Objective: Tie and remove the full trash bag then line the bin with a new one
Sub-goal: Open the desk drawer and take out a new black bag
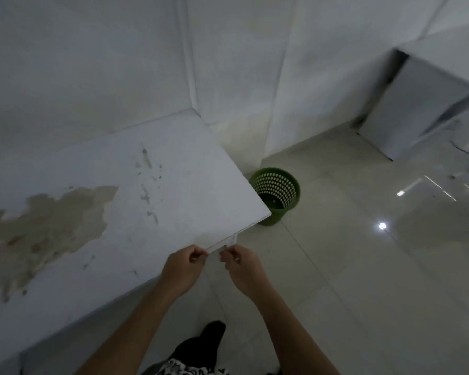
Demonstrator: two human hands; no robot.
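Counter corner (pixel 255 207) overhangs green bin (pixel 278 194); right side open.

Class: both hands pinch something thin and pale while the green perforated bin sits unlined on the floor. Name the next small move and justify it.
Probably pull the left hand and right hand apart to open the thin pale bag pinched between them, since the green perforated plastic bin ahead shows no liner.
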